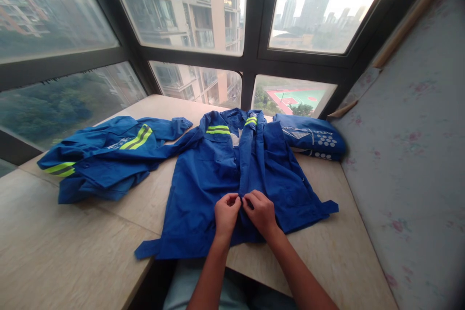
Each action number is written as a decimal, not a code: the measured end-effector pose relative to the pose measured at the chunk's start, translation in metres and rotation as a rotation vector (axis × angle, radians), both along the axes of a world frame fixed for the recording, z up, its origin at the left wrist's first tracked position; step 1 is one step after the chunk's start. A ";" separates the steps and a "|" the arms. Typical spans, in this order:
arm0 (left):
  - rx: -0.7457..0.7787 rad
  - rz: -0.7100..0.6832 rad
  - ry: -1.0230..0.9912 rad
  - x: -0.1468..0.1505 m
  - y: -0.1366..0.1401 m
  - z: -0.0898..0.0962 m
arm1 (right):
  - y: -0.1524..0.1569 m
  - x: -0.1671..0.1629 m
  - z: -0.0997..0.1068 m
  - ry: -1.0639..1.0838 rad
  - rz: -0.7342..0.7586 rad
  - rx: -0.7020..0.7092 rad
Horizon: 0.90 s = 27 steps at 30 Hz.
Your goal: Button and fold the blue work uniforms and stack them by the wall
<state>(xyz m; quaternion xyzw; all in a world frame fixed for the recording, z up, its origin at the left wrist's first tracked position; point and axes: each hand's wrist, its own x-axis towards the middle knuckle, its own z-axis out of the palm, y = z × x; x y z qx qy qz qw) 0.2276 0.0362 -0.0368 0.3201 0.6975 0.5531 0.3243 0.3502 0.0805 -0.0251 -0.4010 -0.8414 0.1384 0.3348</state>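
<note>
A blue work jacket with yellow-green reflective stripes lies spread out in front of me, its collar toward the window and its hem near me. My left hand pinches the front edge of the jacket low on its middle opening. Right beside it, my right hand pinches the facing front edge, the fingertips of both hands almost touching. Whatever button or fastener may lie between the fingers is too small to make out. Both side tabs of the hem stick out left and right.
Another blue jacket with reflective stripes lies crumpled at the left. Behind the spread jacket on the right sits a folded blue bundle with white print. The pale ledge ends at windows and a flowered wall.
</note>
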 end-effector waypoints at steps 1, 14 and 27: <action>0.003 0.001 -0.014 0.000 0.000 -0.001 | 0.000 0.000 -0.001 0.000 0.002 0.004; 0.052 -0.055 -0.052 -0.001 -0.002 0.000 | 0.021 0.001 -0.002 0.280 0.021 -0.654; 0.023 -0.110 0.087 0.005 -0.005 0.009 | 0.028 0.002 -0.007 0.344 0.037 -0.791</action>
